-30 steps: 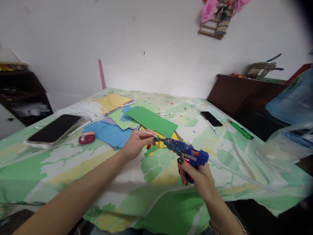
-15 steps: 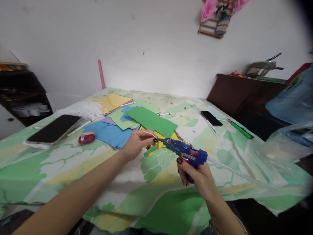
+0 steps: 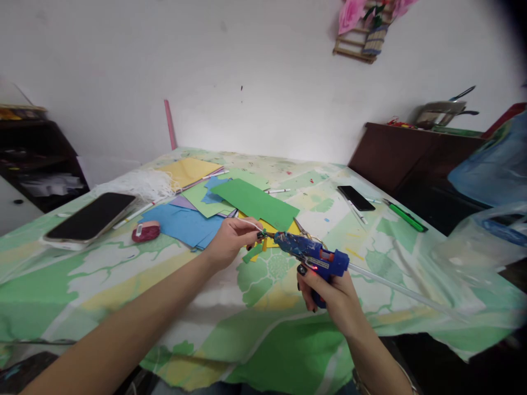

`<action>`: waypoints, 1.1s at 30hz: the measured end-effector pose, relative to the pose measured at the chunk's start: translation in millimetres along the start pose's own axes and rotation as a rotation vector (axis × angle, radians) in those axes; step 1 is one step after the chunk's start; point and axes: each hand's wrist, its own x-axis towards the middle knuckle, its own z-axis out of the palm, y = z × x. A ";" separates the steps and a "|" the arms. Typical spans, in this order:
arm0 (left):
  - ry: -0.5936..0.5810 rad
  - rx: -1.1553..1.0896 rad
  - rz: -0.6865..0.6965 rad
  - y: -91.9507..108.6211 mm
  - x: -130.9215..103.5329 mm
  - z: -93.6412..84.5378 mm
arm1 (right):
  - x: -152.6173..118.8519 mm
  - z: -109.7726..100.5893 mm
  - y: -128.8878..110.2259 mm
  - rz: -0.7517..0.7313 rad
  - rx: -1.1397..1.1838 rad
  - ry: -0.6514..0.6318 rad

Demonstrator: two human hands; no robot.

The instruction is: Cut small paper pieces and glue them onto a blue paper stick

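L hand: grip closed, thumb + fingertips pinching a small green paper piece w/ a thin white string curving over the fingers. A green strip and a short yellow strip hang just below the pinch. Exact shape of the piece too small to tell.

R hand: grip wrapped round the handle of a blue glue gun, held above the front-ctr of the tabletop, nozzle pointing L, right at the pinched piece; can't tell if tip touches. Small red light glows nr the R thumb. Clear glue stick pokes out the back, toward R.

Behind the hands: dk green sheet on top of yellow paper, w/ scissors partly hidden behind the gun. Blue paper just L of that, pinkish-red oval item beside it, then a big phone far L. On the R side: smaller blk phone nr a green cutter.
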 end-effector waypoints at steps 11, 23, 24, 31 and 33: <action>-0.007 0.000 -0.030 0.5 -0.7 -0.3 | -1.3 -1.0 2.1 0.012 0.015 -0.004; -0.006 -0.029 -0.043 0.7 -0.4 -0.4 | -1.8 -0.8 2.4 0.002 -0.006 0.010; -0.005 -0.031 -0.044 0.9 -0.3 -0.3 | -1.8 -0.8 2.3 0.000 -0.008 0.011; -0.008 -0.049 -0.053 0.6 -0.2 -0.6 | -2.7 -0.2 0.7 0.012 -0.003 0.014; -0.005 -0.043 -0.055 0.2 -0.3 -0.9 | -2.4 0.0 0.5 0.012 0.000 0.010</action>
